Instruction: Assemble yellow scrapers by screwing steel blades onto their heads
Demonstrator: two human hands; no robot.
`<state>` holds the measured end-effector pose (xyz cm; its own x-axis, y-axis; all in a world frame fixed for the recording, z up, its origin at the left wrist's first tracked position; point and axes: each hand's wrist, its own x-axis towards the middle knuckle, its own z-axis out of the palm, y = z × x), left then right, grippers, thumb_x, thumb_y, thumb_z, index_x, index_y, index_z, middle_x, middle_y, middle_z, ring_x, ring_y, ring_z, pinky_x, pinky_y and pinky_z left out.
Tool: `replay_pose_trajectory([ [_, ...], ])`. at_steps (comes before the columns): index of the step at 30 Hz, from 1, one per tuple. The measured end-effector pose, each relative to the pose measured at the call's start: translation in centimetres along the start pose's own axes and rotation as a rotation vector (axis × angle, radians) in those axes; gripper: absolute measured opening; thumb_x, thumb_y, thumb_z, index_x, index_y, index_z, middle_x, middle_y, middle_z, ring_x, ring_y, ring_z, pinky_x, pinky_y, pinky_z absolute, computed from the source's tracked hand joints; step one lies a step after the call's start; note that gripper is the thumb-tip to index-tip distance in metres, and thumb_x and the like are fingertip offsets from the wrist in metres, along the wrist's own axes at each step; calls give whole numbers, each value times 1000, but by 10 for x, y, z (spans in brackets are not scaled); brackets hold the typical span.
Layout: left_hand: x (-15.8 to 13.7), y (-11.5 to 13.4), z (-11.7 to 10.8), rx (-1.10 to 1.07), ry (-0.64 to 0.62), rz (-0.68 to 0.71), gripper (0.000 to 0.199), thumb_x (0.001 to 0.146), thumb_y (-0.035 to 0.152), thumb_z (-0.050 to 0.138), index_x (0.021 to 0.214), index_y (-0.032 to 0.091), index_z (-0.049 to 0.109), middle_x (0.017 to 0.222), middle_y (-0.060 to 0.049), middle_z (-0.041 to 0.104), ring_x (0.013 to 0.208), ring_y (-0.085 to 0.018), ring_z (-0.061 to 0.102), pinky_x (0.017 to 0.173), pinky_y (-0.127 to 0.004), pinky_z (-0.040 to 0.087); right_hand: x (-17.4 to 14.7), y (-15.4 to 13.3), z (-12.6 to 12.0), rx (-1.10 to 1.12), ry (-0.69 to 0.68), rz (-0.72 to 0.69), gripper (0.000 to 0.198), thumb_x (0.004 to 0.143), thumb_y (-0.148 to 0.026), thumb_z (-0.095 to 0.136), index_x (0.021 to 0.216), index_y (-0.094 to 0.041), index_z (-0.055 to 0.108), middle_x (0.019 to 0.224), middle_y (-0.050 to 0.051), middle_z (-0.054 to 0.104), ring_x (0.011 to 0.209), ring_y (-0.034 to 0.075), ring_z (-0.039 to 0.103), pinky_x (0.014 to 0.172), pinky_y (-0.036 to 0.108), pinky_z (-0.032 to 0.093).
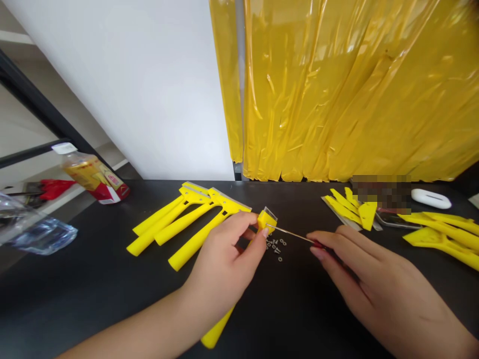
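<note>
Between the thumb and fingers of my left hand [228,252] is the head of a yellow scraper [267,219]; its handle comes out below my wrist. My right hand [370,269] pinches a thin screwdriver [290,232], whose shaft runs left to the scraper head. The tip meets the head near my left thumb; whether it sits in a screw is too small to tell. Beneath the head lie several small screws and nuts [275,245] on the black table [292,309]. To the left, several yellow scrapers [198,239] with metal edges lie side by side.
Loose yellow scraper parts [352,207] and yellow handles [447,232] lie at the right, beside a white case [431,198]. A drink bottle [92,174] and a clear bottle [37,229] stand at the left. A yellow plastic curtain [337,89] hangs behind the table.
</note>
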<state>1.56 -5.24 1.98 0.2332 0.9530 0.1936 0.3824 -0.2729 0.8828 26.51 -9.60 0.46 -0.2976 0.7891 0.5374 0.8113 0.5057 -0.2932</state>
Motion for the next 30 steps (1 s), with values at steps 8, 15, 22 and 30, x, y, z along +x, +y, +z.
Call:
replay_pose_trajectory([
  [8, -6, -4, 2, 124, 23, 142, 11, 109, 30, 60, 102, 24, 66, 92, 2, 68, 82, -15, 67, 80, -29, 54, 3, -18, -7, 783, -366, 641, 50, 106, -65, 50, 79, -24, 59, 60, -3, 43, 51, 14, 40, 46, 26, 35],
  [15, -3, 1, -4, 205, 36, 257, 8, 108, 23, 60, 102, 24, 64, 93, 3, 66, 84, -13, 65, 81, -27, 51, 12, -15, -7, 1469, -582, 1004, 49, 100, -69, 60, 82, -23, 57, 62, -9, 30, 48, 8, 20, 43, 22, 26],
  [22, 1, 3, -7, 227, 15, 214, 9, 108, 25, 60, 100, 23, 65, 90, 2, 65, 79, -14, 62, 74, -30, 48, -1, -10, 0, 497, -346, 394, 31, 111, -51, 51, 95, -26, 61, 81, 0, 62, 69, 17, 56, 63, 30, 45],
  [30, 2, 4, -9, 206, -8, 185, 12, 106, 30, 61, 96, 24, 65, 88, 1, 67, 79, -17, 66, 76, -31, 52, 3, -11, -2, 543, -425, 491, 49, 113, -61, 37, 83, -26, 53, 70, -3, 50, 63, 16, 50, 55, 27, 43],
])
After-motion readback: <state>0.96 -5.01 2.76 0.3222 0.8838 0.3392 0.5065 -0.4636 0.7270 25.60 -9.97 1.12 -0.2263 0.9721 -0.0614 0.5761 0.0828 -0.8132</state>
